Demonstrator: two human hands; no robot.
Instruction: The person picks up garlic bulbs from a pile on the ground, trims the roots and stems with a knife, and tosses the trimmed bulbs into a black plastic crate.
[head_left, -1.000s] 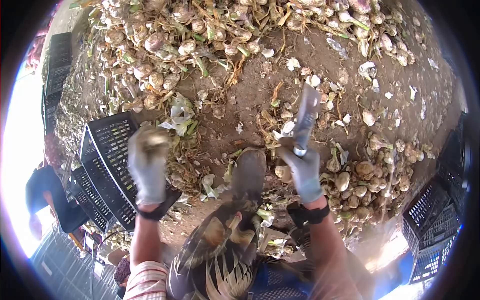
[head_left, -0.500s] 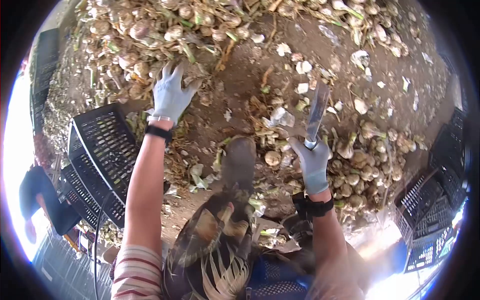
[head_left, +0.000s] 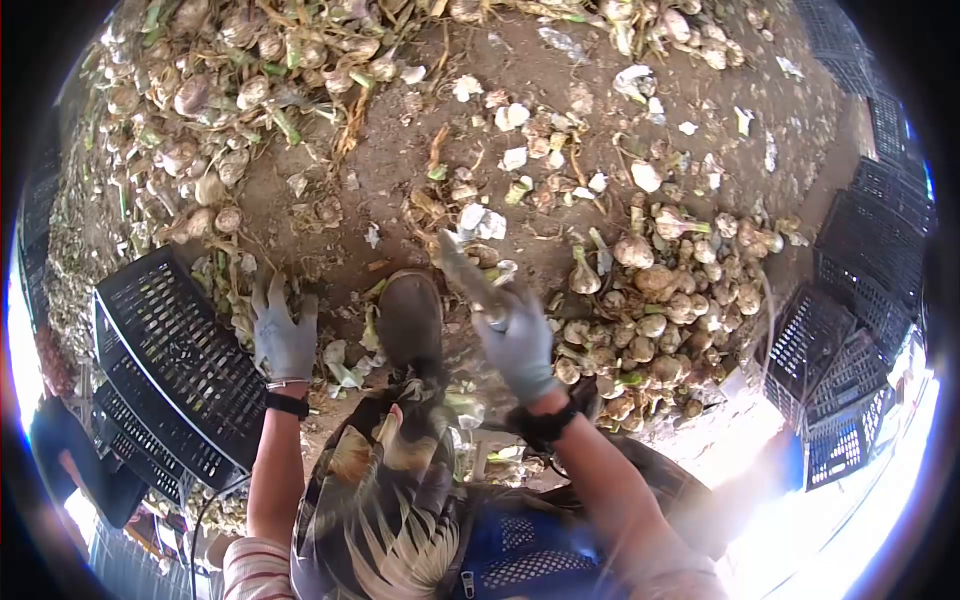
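My left hand (head_left: 284, 338), in a pale grey glove, is low over the ground beside a black crate. Its fingers are stretched and apart, near dry garlic stalks (head_left: 238, 290), and I see nothing held in it. My right hand (head_left: 518, 345), gloved too and slightly blurred, is wrapped round the handle of a knife (head_left: 464, 268). The broad blade slants up and to the left, past the toe of my boot (head_left: 410, 315). A heap of trimmed garlic bulbs (head_left: 655, 315) lies to the right of this hand.
A large pile of garlic with stalks (head_left: 250, 90) spreads across the far left. Stacked black crates (head_left: 185, 345) stand at my left, and more crates (head_left: 870, 240) line the right edge. Peels and scraps (head_left: 514, 158) litter the dirt floor.
My left hand has come back from the garlic pile towards me, near the crate. My right hand has swung left with the knife, whose blade now tilts left. The camera view has shifted.
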